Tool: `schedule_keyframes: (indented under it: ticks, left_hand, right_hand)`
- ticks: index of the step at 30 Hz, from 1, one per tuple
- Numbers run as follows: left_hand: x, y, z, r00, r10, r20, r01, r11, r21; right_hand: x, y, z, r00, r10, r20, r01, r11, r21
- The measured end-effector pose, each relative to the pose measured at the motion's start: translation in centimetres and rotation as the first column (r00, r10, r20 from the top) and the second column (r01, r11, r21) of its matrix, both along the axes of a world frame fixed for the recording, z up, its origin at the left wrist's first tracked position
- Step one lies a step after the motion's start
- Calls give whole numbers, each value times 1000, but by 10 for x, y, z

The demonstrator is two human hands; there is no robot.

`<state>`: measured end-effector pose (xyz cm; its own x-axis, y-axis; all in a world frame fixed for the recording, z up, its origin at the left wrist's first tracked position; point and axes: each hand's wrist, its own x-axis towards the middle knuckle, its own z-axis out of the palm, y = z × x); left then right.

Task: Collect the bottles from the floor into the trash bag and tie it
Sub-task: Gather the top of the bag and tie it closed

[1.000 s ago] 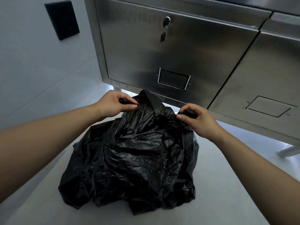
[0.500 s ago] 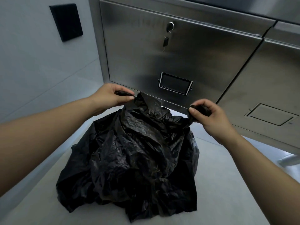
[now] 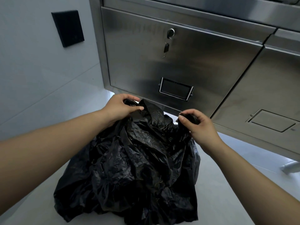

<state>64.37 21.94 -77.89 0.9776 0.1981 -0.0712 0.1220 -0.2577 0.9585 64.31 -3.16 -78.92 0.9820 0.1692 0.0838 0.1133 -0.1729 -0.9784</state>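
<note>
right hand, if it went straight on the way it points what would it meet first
Likely the raised crumpled top of the black plastic trash bag, which the right hand pinches at one edge. Past that stands the stainless steel drawer front, though depth is unclear.

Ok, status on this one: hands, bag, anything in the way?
Left hand pinches one top corner of the black trash bag, right hand grips the other. Bag mouth gathered, no knot yet. Nothing in the way.

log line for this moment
trash bag: on floor, untied | left hand: grips its top | right hand: grips its top | stage: tying
</note>
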Motion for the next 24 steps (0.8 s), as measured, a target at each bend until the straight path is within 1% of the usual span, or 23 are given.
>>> schedule_keyframes:
  ticks: [2, 4, 8, 11, 15, 17, 19, 21, 24]
  left_hand:
    - [1, -2, 1, 997, -39, 69, 33, 996, 78]
    - [1, -2, 3, 989, -79, 124, 66, 992, 105]
    - [1, -3, 8, 974, -134, 181, 127, 991, 49]
    - [-1, -2, 11, 966, -194, 169, 194, 981, 15]
    - [-3, -1, 13, 944, -278, 176, 279, 960, 21]
    - [-5, -2, 12, 941, -284, 181, 292, 956, -17]
    - [-7, -2, 10, 937, -307, 168, 320, 946, -58]
    - [-11, -1, 6, 922, -365, 128, 371, 928, -32]
    - [-22, 8, -2, 894, -448, 31, 446, 894, 42]
  right_hand:
    - [-1, 3, 0, 999, -18, 37, 18, 1000, 18]
    - [-2, 6, 0, 996, -13, 84, 12, 1000, 17]
    - [-7, 17, 1, 992, 24, 126, -29, 999, 36]
    - [-9, 25, 4, 989, 49, 138, -59, 996, 68]
    - [-10, 31, 5, 988, 90, 126, -100, 992, 74]
    - [-11, 33, 5, 980, 153, 131, -159, 986, 40]
    - [-13, 33, 4, 961, 240, 135, -237, 971, -36]
    - [-16, 30, 2, 938, 329, 108, -316, 941, -119]
    - [-21, 19, -4, 899, 437, 41, -412, 872, -266]
